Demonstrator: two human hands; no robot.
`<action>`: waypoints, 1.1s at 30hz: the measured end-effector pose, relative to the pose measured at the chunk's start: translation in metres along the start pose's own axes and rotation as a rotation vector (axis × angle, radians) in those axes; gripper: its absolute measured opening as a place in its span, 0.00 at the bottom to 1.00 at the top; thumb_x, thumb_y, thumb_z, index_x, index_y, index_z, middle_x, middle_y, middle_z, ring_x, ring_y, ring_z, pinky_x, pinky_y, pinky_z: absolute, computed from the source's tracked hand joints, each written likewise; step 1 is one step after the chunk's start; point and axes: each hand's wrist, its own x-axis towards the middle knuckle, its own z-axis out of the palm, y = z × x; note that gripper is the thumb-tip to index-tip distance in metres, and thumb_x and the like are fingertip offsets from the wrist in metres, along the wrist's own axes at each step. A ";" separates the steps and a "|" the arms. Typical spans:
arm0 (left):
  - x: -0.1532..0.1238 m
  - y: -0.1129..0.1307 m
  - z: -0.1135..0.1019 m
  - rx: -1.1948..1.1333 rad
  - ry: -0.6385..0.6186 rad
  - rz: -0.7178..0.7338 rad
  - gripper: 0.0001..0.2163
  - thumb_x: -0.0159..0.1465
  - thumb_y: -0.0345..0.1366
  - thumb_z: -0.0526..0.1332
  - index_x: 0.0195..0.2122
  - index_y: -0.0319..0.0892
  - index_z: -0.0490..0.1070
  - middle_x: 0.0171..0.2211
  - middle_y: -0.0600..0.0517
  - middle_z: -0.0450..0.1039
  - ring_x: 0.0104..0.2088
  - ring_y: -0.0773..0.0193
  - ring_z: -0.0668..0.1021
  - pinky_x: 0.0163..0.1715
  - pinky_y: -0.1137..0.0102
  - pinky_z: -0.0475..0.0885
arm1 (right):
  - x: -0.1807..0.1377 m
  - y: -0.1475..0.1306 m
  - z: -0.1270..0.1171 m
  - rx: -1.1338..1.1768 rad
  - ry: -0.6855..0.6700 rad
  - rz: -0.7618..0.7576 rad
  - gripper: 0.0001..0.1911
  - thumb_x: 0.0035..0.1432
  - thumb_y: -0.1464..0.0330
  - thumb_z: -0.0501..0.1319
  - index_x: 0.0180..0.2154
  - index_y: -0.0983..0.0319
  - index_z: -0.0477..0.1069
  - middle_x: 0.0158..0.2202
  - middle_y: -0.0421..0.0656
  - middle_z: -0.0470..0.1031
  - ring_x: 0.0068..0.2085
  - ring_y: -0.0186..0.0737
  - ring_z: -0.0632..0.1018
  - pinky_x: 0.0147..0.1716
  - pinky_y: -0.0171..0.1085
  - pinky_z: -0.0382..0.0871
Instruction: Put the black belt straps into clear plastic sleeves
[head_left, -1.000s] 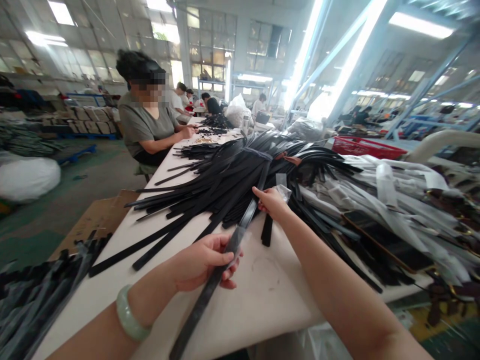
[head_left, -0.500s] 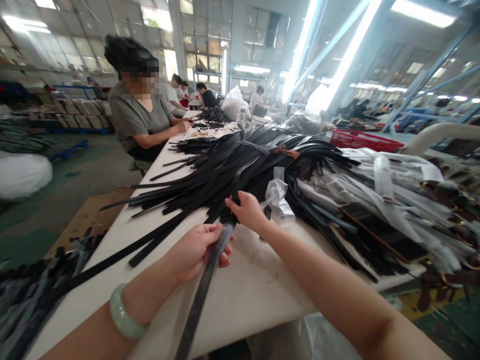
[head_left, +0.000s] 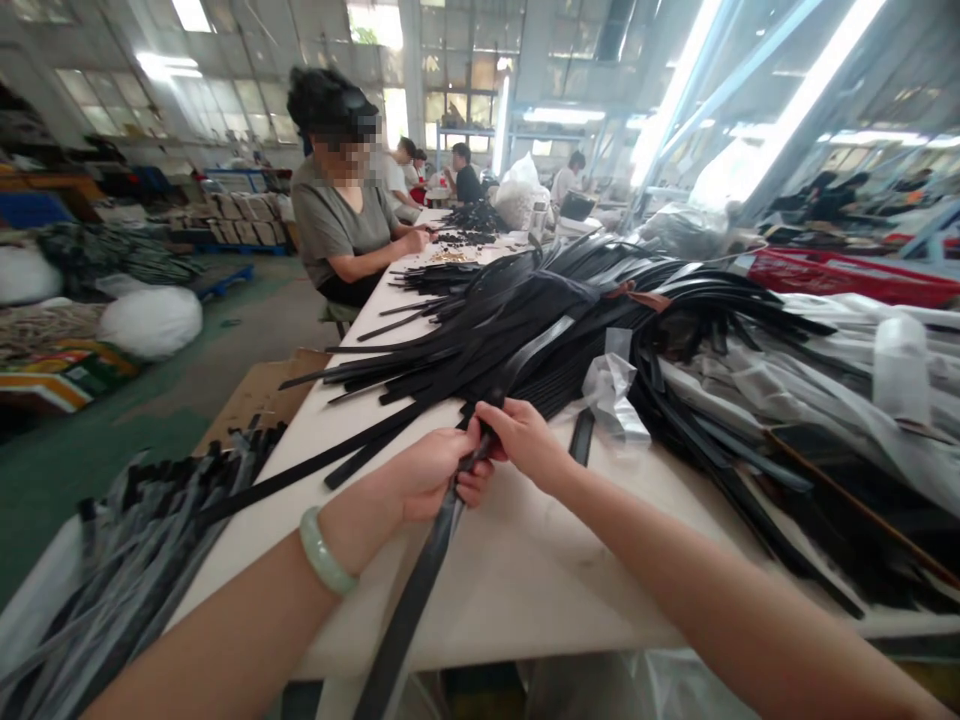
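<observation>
A long black strap [head_left: 409, 610] runs from the near table edge up through both hands toward the pile. Around it my left hand [head_left: 442, 470] is closed, thumb on top and fingers curled beneath; a pale green bangle [head_left: 324, 552] circles that wrist. Just beyond, my right hand [head_left: 525, 440] pinches the strap, its fingertips touching those of the left. Part of the strap near my fingers looks covered by a clear plastic sleeve [head_left: 450, 515]. Past the hands lies a large pile of black straps [head_left: 480, 340], tied with a dark band.
Clear crumpled plastic [head_left: 616, 395] lies right of my hands on the white table [head_left: 570, 590]. Plastic-wrapped pieces [head_left: 900, 380] and a red crate [head_left: 847, 275] are farther right. Wrapped straps [head_left: 172, 540] stand at lower left. A co-worker [head_left: 337, 220] sits along the table's left side.
My hands have come together on the strap, the left moving up to the right. The view has swung left, so the surroundings appear farther right.
</observation>
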 end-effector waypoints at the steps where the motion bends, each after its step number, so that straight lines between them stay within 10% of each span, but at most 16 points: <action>1: 0.000 0.001 0.000 0.004 -0.013 -0.010 0.22 0.67 0.48 0.47 0.31 0.33 0.68 0.20 0.57 0.53 0.17 0.77 0.54 0.14 0.83 0.51 | -0.001 -0.002 -0.002 0.045 -0.050 0.023 0.17 0.49 0.57 0.62 0.21 0.63 0.63 0.14 0.33 0.57 0.15 0.27 0.59 0.12 0.27 0.51; 7: -0.005 0.006 0.002 0.030 -0.069 -0.094 0.29 0.63 0.58 0.46 0.35 0.33 0.69 0.21 0.58 0.52 0.18 0.76 0.53 0.14 0.83 0.51 | 0.018 -0.009 -0.038 0.383 0.025 0.009 0.14 0.48 0.60 0.66 0.27 0.65 0.70 0.12 0.30 0.52 0.13 0.23 0.50 0.11 0.27 0.39; 15: -0.010 0.021 -0.009 0.076 -0.091 0.013 0.27 0.59 0.62 0.47 0.33 0.39 0.65 0.21 0.58 0.51 0.16 0.76 0.53 0.13 0.82 0.48 | -0.008 -0.014 -0.006 0.203 0.102 -0.125 0.20 0.48 0.53 0.66 0.24 0.65 0.69 0.13 0.34 0.59 0.13 0.25 0.58 0.10 0.26 0.45; 21: -0.010 0.013 -0.008 0.143 -0.097 0.097 0.09 0.64 0.36 0.57 0.39 0.35 0.68 0.29 0.48 0.69 0.28 0.68 0.74 0.30 0.73 0.71 | 0.010 -0.017 -0.036 0.034 0.375 -0.344 0.22 0.51 0.50 0.63 0.30 0.64 0.71 0.14 0.36 0.64 0.13 0.28 0.63 0.10 0.26 0.53; 25: -0.005 0.013 -0.017 0.264 -0.048 0.043 0.14 0.64 0.39 0.56 0.42 0.31 0.70 0.36 0.37 0.76 0.37 0.54 0.79 0.40 0.60 0.73 | 0.020 -0.015 -0.053 -0.056 0.404 -0.400 0.21 0.53 0.51 0.62 0.30 0.64 0.73 0.15 0.37 0.67 0.14 0.27 0.65 0.10 0.27 0.53; 33: -0.003 0.011 -0.013 0.335 -0.068 0.048 0.16 0.68 0.35 0.50 0.33 0.30 0.73 0.29 0.38 0.78 0.30 0.58 0.81 0.37 0.63 0.74 | 0.013 -0.003 -0.034 0.056 0.104 -0.125 0.21 0.48 0.53 0.66 0.27 0.66 0.73 0.13 0.37 0.63 0.12 0.27 0.60 0.09 0.29 0.47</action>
